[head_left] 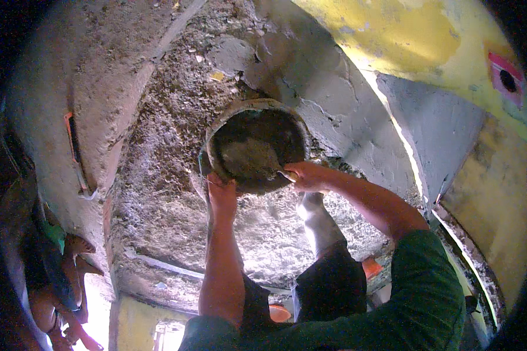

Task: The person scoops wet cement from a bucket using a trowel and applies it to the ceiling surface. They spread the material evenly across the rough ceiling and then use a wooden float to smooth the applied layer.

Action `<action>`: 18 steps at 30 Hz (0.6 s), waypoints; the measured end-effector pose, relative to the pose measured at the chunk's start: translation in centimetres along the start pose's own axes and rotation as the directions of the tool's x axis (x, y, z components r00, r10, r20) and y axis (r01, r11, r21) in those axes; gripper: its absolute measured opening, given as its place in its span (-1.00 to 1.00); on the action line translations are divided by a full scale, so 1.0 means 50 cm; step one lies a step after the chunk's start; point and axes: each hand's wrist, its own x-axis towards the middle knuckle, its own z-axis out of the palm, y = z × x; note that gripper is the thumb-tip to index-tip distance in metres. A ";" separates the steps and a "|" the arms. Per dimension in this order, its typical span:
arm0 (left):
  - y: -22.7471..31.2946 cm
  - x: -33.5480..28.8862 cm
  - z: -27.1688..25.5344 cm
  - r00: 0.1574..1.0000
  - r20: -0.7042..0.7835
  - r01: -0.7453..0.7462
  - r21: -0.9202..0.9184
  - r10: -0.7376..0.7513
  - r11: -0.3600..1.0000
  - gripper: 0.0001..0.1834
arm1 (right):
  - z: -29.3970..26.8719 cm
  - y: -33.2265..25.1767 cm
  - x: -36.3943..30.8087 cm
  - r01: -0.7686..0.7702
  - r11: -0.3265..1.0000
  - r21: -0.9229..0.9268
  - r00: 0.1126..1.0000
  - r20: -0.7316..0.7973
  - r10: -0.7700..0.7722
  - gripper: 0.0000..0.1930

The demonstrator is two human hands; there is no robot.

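A round, dark, mortar-stained tub [257,105] is in front of me above the rubble-strewn floor, its mouth facing up. At the near left of its rim, my left hand [221,192] has its fingers closed on the edge. My right hand [308,175] is closed at the near right side, around the handle of what looks like a trowel [282,173]. The tool's far end reaches into the shadowed tub and blends with the grey-brown material [249,157] there. A thin greenish cord [201,162] hangs beside my left hand.
A long tool with an orange end [71,131] lies on the ledge to the left. Other people's limbs [70,281] show at the lower left. Smooth grey plaster [357,128] adjoins rough debris [164,134]. Orange containers [279,313] are near my legs.
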 end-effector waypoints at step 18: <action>-0.014 0.016 -0.041 0.988 0.091 0.131 -0.097 -0.122 0.987 -0.34 | -0.194 -0.078 -0.056 -0.033 0.898 -0.439 0.978 -0.199 -0.061 -0.62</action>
